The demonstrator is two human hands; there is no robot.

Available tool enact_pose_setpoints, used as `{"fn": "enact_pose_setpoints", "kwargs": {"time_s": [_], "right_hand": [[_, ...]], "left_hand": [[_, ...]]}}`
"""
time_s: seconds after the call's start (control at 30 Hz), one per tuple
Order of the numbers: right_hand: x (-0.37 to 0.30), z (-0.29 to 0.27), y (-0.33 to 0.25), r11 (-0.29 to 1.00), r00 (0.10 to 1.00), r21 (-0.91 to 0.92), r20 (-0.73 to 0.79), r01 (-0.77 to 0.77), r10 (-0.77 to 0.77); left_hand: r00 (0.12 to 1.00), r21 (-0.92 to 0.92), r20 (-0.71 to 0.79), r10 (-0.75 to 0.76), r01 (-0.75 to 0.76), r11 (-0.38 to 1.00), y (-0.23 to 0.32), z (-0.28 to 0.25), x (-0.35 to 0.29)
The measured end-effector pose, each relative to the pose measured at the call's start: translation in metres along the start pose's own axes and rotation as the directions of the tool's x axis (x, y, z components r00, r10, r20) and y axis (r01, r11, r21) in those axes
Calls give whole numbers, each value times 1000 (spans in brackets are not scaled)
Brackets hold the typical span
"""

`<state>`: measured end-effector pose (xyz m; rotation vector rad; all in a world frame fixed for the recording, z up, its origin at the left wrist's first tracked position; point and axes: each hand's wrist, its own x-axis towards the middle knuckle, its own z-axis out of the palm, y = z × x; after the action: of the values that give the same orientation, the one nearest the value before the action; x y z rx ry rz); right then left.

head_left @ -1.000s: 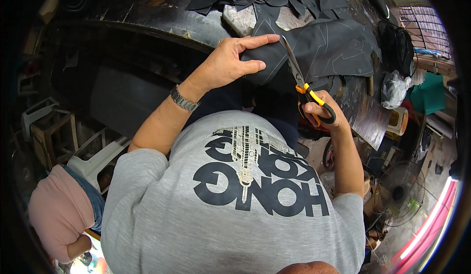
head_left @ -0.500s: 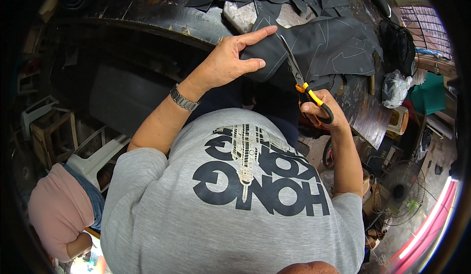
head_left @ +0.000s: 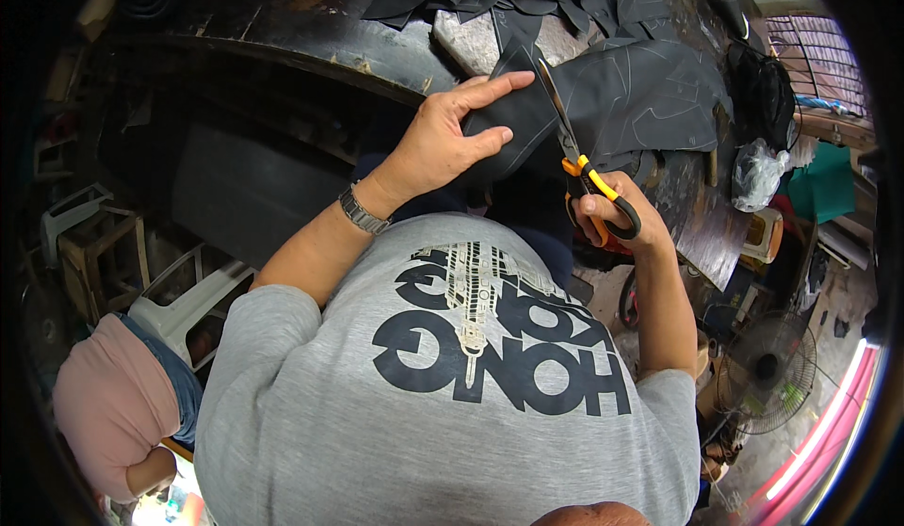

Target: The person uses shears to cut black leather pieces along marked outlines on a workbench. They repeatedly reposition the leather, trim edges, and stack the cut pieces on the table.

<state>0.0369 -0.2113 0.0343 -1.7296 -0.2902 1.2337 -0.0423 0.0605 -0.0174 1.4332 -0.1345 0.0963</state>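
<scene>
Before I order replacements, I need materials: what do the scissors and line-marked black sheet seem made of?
Scissors: blades likely steel, from their grey metallic sheen; handles probably plastic, smooth yellow and black. Line-marked black sheet: perhaps leather or synthetic, matte, softly bending; too little grain shows to tell.

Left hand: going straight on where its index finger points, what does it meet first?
Probably the scissors, near their tip, though depth is unclear: the left hand might pass above or below them.
</scene>
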Motion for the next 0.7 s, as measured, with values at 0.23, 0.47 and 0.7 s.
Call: {"fn": "enact_pose_setpoints", "kwargs": {"time_s": [0.23,0.47,0.7], "right_hand": [[5,7,-3,999,998,35,-59,13,-11],[2,10,-1,1000,993,-15,-117,7,-9],[1,13,-4,999,988,-49,-153,-23,15]], "left_hand": [[996,107,-17,86,-84,991,8,1,-3],[996,91,-17,87,-85,992,9,0,-4],[999,10,8,48,-48,999,8,-4,-5]]}}
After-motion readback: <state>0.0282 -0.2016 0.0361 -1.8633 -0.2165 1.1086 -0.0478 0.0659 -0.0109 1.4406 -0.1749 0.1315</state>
